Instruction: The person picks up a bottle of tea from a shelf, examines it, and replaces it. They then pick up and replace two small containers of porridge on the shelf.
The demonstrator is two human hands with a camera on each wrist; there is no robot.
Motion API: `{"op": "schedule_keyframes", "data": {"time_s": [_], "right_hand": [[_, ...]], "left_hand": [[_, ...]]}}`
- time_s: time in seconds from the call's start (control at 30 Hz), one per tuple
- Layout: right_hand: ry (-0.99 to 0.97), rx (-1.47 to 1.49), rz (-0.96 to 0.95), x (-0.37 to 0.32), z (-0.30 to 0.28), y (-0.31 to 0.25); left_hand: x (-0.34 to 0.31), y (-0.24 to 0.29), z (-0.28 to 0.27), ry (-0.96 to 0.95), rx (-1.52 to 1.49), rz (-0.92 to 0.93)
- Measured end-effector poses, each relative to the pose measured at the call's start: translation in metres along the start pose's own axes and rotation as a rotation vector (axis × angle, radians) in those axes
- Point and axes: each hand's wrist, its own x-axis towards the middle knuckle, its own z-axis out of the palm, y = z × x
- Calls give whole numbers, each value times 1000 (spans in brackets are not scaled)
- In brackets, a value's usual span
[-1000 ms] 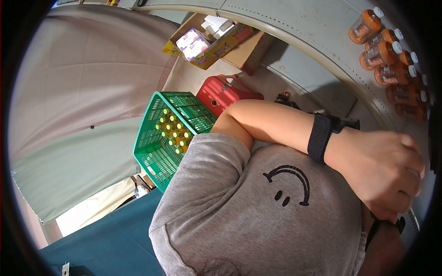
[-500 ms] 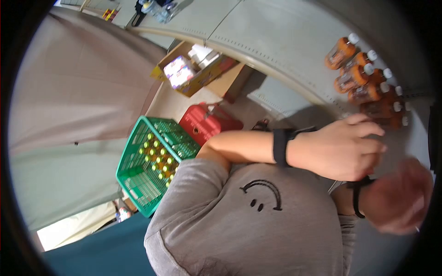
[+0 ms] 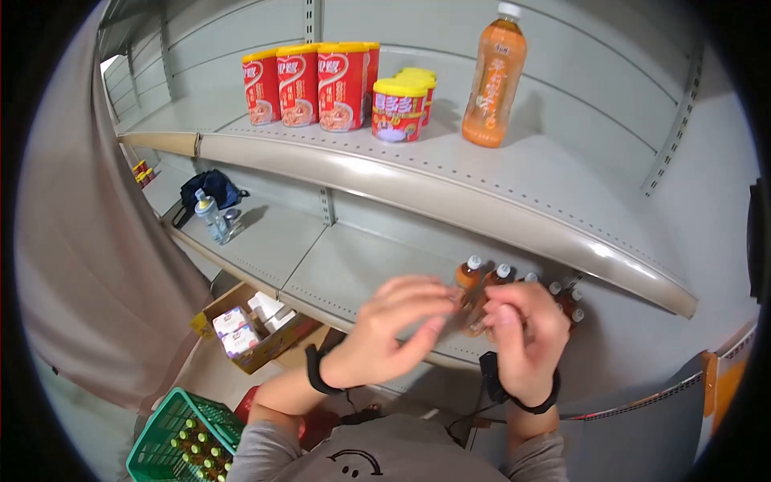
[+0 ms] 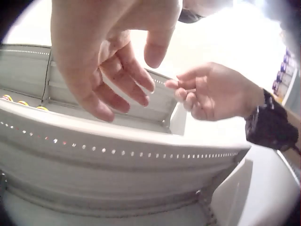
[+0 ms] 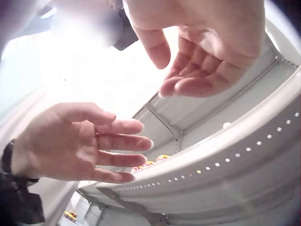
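Note:
In the head view my left hand [image 3: 393, 329] is raised before the lower shelf, palm turned inward, its fingers mostly straight and holding nothing. Facing it is my right hand [image 3: 530, 341], fingers loosely bent, with no object between them. A gap separates the two hands in the right wrist view, where the right palm [image 5: 202, 42] shows bare. Behind the hands, several orange drink bottles [image 3: 468, 274] with white caps stand on the lower shelf, partly hidden by the fingers. One larger orange bottle [image 3: 494, 80] stands upright on the upper shelf.
Red cartons [image 3: 341, 88] and yellow-lidded tubs [image 3: 399, 112] stand on the upper shelf [image 3: 554, 173]. A clear bottle [image 3: 212, 217] and dark cloth bag [image 3: 217, 189] lie leftward on the lower shelf. Below are an open carton [image 3: 255, 321] and a green basket [image 3: 152, 430] of bottles.
The head view has swung up from the torso and floor to the shelves. My hands, earlier crossed near each other at the right, are now apart before the lower shelf.

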Motion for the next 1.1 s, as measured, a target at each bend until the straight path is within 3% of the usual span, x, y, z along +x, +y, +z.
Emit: {"op": "schedule_keyframes", "data": {"time_s": [0.07,0.2,0.3,0.4,0.5,0.53,0.6,0.67,0.73,0.83,0.9,1.1], "right_hand": [[38,190,108,17,-10,-12],[26,138,67,61,-19,-36],[42,67,79,95,-25,-37],[-11,56,215,130,-38,-36],[85,30,347,161,-42,-28],[111,7,376,170,-42,-23],[140,-23,399,190,-41,-11],[49,-140,543,204,-39,5],[8,-198,561,209,-31,15],[-75,-263,586,217,-22,24],[-123,-275,602,223,-20,29],[-131,-236,608,237,-14,40]], "left_hand": [[22,11,-21,33,-94,-59],[76,42,-57,46,-296,-177],[120,39,-69,16,-373,-91],[170,22,-65,-35,-440,-238],[210,8,-55,-75,-400,-440],[218,7,-51,-76,-406,-431],[233,5,-43,-35,-374,-611],[248,-18,-25,41,-431,-617],[251,-22,-19,116,-488,-624],[256,-32,-22,35,-501,-646],[262,-47,-25,-158,-450,-668],[264,-61,-19,-198,-374,-653]]}}
